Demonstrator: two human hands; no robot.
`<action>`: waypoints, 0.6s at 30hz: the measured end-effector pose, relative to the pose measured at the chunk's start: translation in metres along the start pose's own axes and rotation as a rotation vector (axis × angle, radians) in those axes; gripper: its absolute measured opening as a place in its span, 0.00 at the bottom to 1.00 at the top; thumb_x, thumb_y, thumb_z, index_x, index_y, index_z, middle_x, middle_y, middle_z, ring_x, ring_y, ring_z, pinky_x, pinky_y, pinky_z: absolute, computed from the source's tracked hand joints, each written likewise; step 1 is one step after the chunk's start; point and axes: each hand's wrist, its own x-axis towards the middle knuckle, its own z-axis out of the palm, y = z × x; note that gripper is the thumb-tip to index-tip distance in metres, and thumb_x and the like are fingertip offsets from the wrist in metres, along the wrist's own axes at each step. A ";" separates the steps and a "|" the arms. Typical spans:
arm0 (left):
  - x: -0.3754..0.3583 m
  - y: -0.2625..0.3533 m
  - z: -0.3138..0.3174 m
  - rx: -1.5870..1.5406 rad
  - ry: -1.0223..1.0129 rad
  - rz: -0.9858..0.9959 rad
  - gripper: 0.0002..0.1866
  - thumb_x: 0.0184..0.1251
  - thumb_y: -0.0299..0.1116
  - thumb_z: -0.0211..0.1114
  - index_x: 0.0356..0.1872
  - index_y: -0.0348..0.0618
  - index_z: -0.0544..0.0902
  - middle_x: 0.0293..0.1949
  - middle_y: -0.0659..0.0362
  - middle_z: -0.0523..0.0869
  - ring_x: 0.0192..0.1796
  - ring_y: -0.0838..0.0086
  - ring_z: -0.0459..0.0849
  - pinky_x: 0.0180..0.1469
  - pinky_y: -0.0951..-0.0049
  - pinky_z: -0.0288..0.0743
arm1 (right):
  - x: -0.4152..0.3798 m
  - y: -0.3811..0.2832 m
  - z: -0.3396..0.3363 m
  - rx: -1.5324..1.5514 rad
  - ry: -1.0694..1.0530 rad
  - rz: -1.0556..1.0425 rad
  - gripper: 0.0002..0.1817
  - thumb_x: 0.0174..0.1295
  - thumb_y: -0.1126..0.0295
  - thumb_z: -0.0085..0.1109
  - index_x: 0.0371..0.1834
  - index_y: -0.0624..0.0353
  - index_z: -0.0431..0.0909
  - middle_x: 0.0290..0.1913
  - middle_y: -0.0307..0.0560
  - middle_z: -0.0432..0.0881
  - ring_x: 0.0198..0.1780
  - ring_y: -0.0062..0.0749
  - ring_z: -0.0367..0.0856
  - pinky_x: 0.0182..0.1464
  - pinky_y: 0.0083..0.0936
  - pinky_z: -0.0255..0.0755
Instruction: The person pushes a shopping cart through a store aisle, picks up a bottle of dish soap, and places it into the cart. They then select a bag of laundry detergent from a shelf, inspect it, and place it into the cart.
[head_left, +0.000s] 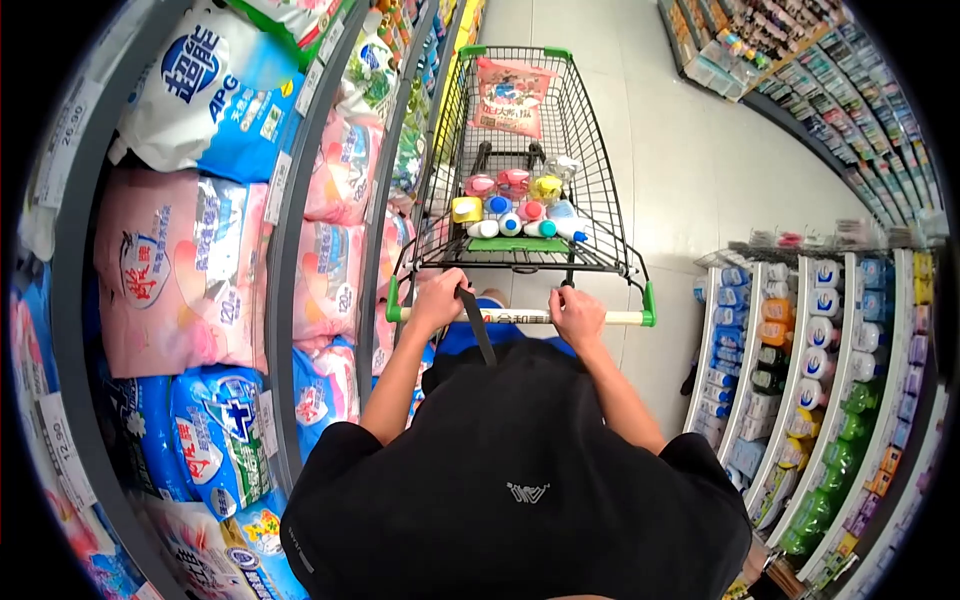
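My left hand (439, 300) is wrapped round the left part of the cart handle (627, 318), beside a dark strap (478, 325). On the same bar, right of the middle, my right hand (578, 315) is closed as well. The handle belongs to a black wire shopping cart (605, 165) with green corners, standing in front of me. A pink printed bag (511, 98) lies at its far end. Several small bottles with coloured caps (512, 222) are grouped at the near end, along with pink and yellow packs (513, 182).
Close on my left, shelves hold pink laundry bags (180, 270), a white and blue bag (215, 95) and blue bags (222, 435). At the right stand racks of bottles (820, 335) and a long display shelf (835, 100). Pale tiled floor (655, 165) runs right of the cart.
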 end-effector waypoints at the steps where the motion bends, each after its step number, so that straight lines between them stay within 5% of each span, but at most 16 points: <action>1: 0.013 0.000 -0.003 -0.001 -0.033 -0.003 0.12 0.60 0.35 0.68 0.31 0.41 0.75 0.31 0.50 0.81 0.35 0.48 0.80 0.34 0.54 0.70 | 0.010 0.004 0.002 -0.015 0.000 0.002 0.09 0.57 0.65 0.64 0.21 0.51 0.78 0.18 0.42 0.79 0.20 0.39 0.79 0.22 0.36 0.71; 15: 0.176 -0.043 -0.032 -0.041 -0.152 0.024 0.12 0.58 0.37 0.67 0.29 0.43 0.72 0.26 0.49 0.80 0.35 0.46 0.79 0.33 0.55 0.70 | 0.155 0.036 0.042 0.000 -0.034 0.115 0.08 0.57 0.62 0.64 0.25 0.52 0.81 0.21 0.42 0.83 0.22 0.40 0.82 0.25 0.35 0.73; 18: 0.212 -0.050 -0.037 0.009 -0.215 0.000 0.06 0.54 0.28 0.63 0.31 0.42 0.76 0.32 0.49 0.83 0.42 0.48 0.81 0.41 0.53 0.73 | 0.187 0.042 0.052 0.014 -0.044 0.140 0.09 0.57 0.62 0.64 0.24 0.52 0.80 0.21 0.42 0.83 0.22 0.40 0.82 0.25 0.35 0.73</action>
